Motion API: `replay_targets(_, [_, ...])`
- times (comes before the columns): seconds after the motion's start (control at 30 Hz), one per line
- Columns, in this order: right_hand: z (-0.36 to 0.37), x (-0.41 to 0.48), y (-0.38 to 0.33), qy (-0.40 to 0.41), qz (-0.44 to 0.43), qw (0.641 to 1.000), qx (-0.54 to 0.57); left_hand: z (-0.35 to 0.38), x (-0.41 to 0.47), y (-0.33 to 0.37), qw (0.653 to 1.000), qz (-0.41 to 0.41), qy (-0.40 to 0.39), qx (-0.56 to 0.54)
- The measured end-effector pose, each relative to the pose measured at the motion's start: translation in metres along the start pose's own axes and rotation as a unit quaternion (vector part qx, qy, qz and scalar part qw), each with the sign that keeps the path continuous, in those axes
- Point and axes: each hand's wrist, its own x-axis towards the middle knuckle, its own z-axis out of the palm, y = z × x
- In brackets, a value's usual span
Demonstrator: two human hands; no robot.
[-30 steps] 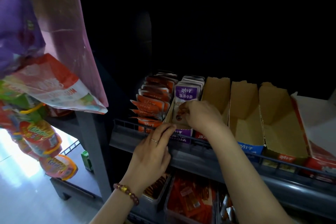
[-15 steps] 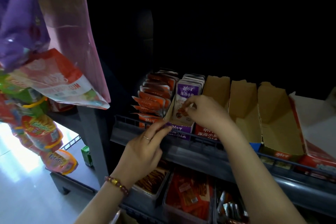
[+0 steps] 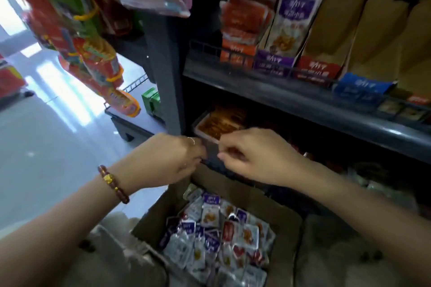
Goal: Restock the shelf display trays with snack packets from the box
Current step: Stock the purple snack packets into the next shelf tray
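A cardboard box (image 3: 235, 185) sits low in the middle, filled with several small purple, white and red snack packets (image 3: 217, 237). Just above its far edge hover my left hand (image 3: 168, 158) and my right hand (image 3: 254, 156), close together, fingers loosely curled, with nothing visible in either. On the upper shelf, a tray of orange packets (image 3: 242, 21) stands beside a tray of purple-and-white packets (image 3: 289, 23). To their right are bare brown cardboard trays (image 3: 333, 25).
The dark shelf rail (image 3: 279, 93) runs across above my hands. A clear tub of brown snacks (image 3: 219, 123) sits on the lower shelf behind them. Hanging snack bags (image 3: 93, 53) crowd the upper left. A green pack (image 3: 151, 102) lies on a low shelf left.
Both hands have dropped from the purple tray on the upper shelf down to the box. The view has tilted downward, bringing the box of packets into sight.
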Motion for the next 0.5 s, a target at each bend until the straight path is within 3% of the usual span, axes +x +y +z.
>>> replay_targets(0.1, [0.071,-0.020,0.002,-0.151,-0.018,0.987,0.054,0.013,-0.046,-0.006,0.999,-0.012,-0.037,0.007])
replay_targets(0.2, [0.150,-0.037,0.013,-0.254,0.039,0.957,0.135,0.036,-0.096,-0.010,0.995,-0.053,-0.090,-0.005])
replay_targets(0.33, [0.249,-0.052,0.027,-0.296,0.151,0.923,0.193,0.063,-0.150,-0.008,0.983,-0.095,-0.152,-0.028])
replay_targets(0.5, [0.330,-0.055,0.031,-0.314,0.229,0.919,0.062,0.081,-0.181,-0.003,0.978,-0.111,-0.166,-0.062])
